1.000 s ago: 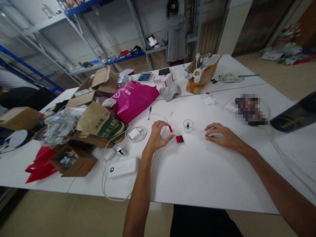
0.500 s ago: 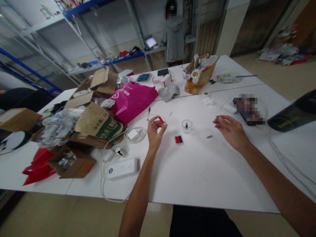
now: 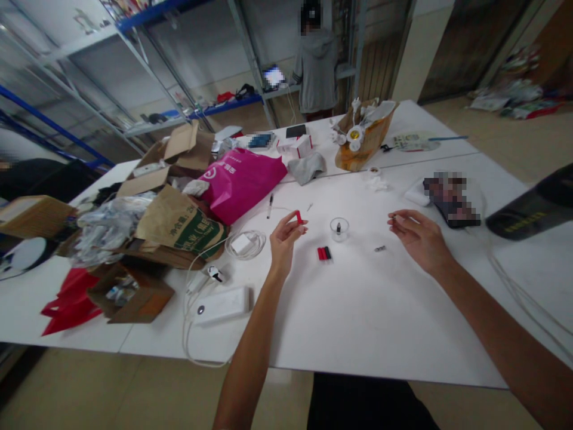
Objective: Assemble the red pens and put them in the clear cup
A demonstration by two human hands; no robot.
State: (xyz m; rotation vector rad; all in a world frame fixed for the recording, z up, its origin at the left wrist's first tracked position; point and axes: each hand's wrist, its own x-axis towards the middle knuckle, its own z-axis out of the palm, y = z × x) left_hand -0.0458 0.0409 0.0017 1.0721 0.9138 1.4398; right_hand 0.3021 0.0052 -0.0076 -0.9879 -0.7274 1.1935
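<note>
Red piece (image 3: pixel 299 217): short, slim, bright red, pinched between left hand (image 3: pixel 285 237) fingertips over the white table (image 3: pixel 358 316)
Right hand (image 3: pixel 418 237): fingertips pinching a tiny dark piece (image 3: pixel 393 219), too small to make out
Red and black pieces (image 3: pixel 323 254): side by side between the hands
Clear cup (image 3: pixel 332 230): round, a dark pointed piece (image 3: pixel 339 227) inside
Metallic bits (image 3: pixel 380 248): grey, near right hand

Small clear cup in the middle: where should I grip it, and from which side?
Probably best to pinch the clear cup across opposite sides of its round wall, coming from the right: the right hand is on that side, while red and black pieces lie close by at its near left. Keep fingertips outside, since a small dark item sits inside.
</note>
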